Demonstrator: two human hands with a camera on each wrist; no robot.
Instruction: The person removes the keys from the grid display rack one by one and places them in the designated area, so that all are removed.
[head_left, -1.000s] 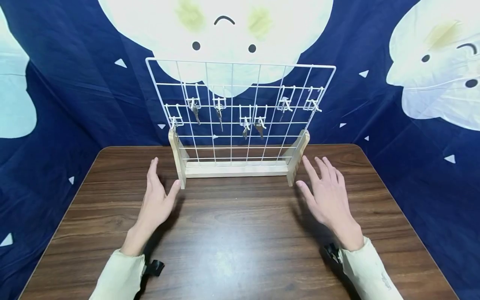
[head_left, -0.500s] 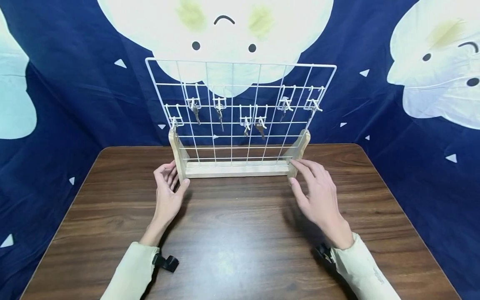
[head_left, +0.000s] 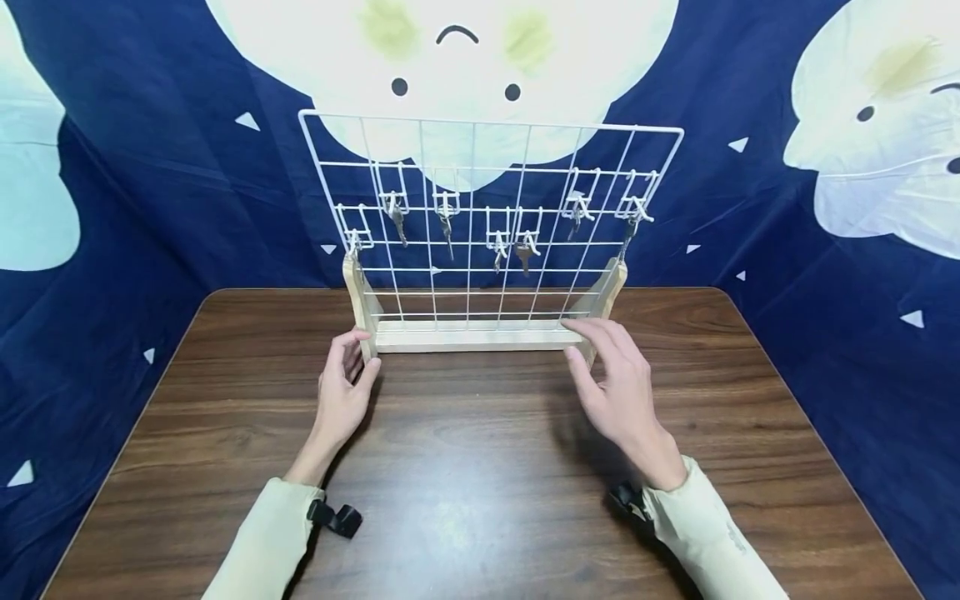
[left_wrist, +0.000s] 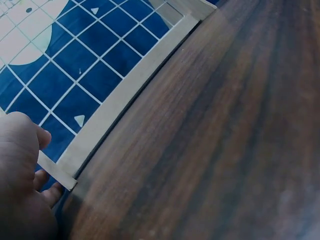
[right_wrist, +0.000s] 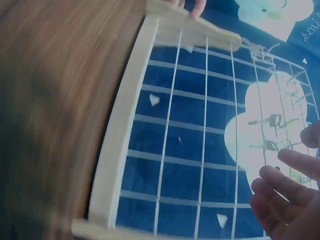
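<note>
A white wire grid rack [head_left: 470, 268] stands upright on a wooden base [head_left: 472, 337] with two wooden side feet. My left hand [head_left: 345, 398] grips the left side foot [head_left: 359, 292], its thumb on the near face and fingers behind; the left wrist view shows the same foot [left_wrist: 57, 171] between them. In front of the right side foot [head_left: 613, 287] hovers my right hand [head_left: 618, 387], fingers extended and holding nothing. From the right wrist view, that hand [right_wrist: 290, 202] appears apart from the grid. Several small keys, one of them brownish [head_left: 523, 257], hang from white hooks [head_left: 577, 204].
Beneath the rack lies a dark wood-grain table [head_left: 465, 467] with rounded far corners. Blue cloth [head_left: 247, 208] with white clouds and triangles surrounds it closely behind and at both sides. A black wrist strap [head_left: 333, 517] sits on the left sleeve.
My left hand has moved right from beside the rack and taken hold of its left foot. My right hand has drifted left across the right foot. The head view has shifted slightly.
</note>
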